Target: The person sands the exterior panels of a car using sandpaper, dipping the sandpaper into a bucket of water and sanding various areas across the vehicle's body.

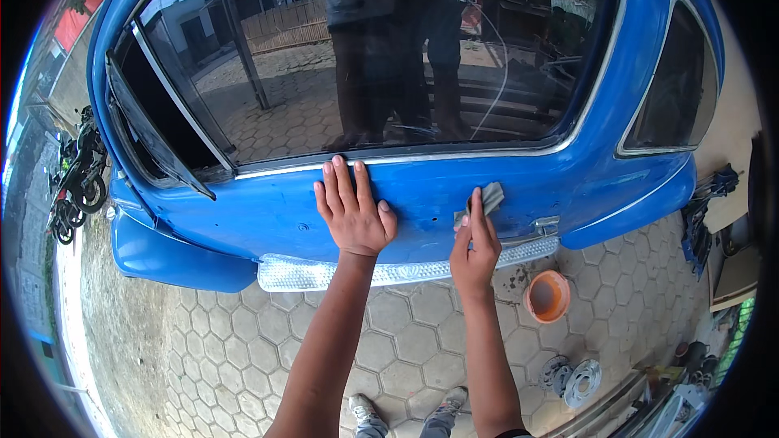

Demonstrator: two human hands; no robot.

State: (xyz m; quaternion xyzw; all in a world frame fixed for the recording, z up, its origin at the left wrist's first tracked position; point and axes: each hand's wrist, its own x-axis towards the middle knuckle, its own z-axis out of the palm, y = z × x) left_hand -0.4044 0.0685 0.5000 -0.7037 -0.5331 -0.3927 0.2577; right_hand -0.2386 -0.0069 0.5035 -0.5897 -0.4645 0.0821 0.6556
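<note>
A blue car door [243, 211] fills the middle of the view beneath a large dark window [284, 73]. Flat against its panel, just under the chrome window trim, lies my left hand [355, 211], open with the fingers stretched upward. To the right, my right hand [475, 250] pinches a folded grey-green piece of sandpaper [492, 196] against the door. Part of the sheet is hidden behind the fingers. The door handle [545, 225] is a little to the right of that hand.
Below the door runs a shiny patterned metal running board [300, 272]. An orange bucket [548, 292] with cloudy liquid stands on hexagonal paving [398, 332]. Round metal parts [582, 383] lie at the lower right, near assorted clutter. Motorcycles [77, 174] are parked at the far left.
</note>
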